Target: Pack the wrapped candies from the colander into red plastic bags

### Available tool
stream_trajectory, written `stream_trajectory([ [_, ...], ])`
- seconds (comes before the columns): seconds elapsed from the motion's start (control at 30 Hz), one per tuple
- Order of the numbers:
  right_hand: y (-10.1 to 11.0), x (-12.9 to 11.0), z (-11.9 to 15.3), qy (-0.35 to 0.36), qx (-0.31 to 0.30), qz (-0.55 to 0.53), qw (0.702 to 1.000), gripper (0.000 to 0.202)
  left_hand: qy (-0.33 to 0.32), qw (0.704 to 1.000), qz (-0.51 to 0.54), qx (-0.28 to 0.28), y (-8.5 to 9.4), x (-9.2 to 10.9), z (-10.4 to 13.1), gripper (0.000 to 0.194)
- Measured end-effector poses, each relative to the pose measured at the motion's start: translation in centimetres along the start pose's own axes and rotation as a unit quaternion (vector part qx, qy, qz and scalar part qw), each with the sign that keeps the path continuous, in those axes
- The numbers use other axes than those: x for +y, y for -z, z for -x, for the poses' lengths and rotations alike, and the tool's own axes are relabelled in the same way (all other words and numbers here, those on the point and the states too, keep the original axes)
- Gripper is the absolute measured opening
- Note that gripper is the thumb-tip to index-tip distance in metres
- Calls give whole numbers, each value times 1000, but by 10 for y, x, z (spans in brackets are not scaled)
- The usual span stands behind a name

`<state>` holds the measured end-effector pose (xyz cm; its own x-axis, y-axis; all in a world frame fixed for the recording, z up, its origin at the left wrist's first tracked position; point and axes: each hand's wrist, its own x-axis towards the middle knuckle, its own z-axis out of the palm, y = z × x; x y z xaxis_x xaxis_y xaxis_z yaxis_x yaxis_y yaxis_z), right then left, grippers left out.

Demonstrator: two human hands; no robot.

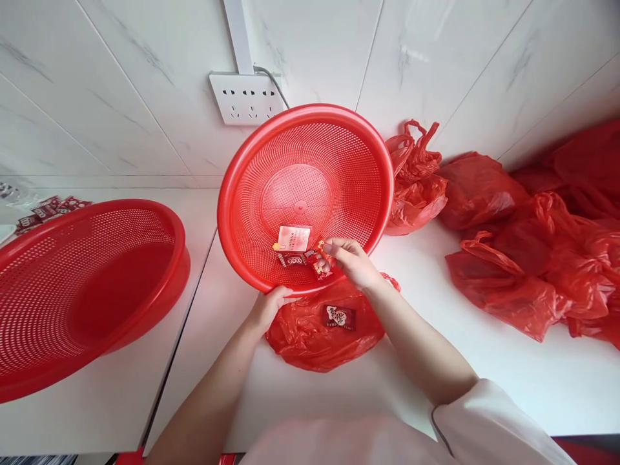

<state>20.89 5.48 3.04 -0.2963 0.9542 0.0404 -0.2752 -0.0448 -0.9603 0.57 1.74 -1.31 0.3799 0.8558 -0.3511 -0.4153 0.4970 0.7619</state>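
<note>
A red plastic colander (310,145) is tilted toward me above the table, its inside facing me. My left hand (271,307) grips its lower rim, fingers closed on the edge. Inside the colander, my right hand (351,258) pinches a small red-wrapped packet (321,248). Near those fingers, other small red packets (293,259) and a pink-and-white card (294,238) with a yellow ornament lie against the lower wall. Beneath the colander, an open red plastic bag (310,342) rests on the table, with a dark red packet (339,318) on or in it.
A second red colander (140,284) stands at left, with several dark red packets (53,208) behind it. Several filled red plastic bags (537,258) crowd the right side. A white socket panel (247,98) is on the tiled wall. A dark seam (181,342) divides the white tabletops.
</note>
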Motion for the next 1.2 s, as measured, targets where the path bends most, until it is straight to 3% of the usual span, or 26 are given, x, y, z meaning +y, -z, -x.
stream_trajectory([
  [0.17, 1, -6, 1, 41, 20, 79, 996, 28, 18, 1000, 2, 14, 0, 1, 0, 37],
  [0.37, -3, 1, -1, -17, 2, -64, 998, 26, -12, 1000, -1, 8, 3, 0, -2, 40],
  [0.53, -4, 8, -5, -83, 59, -132, 986, 29, 12, 1000, 4, -1, 2, 2, 0, 37],
  [0.9, 3, 15, -5, -43, 61, -95, 993, 40, 21, 1000, 8, 9, 1, 2, 0, 37],
  [1.2, 2, 12, -5, -81, 55, -142, 985, 36, 2, 1000, -10, 19, 2, 3, -1, 35],
])
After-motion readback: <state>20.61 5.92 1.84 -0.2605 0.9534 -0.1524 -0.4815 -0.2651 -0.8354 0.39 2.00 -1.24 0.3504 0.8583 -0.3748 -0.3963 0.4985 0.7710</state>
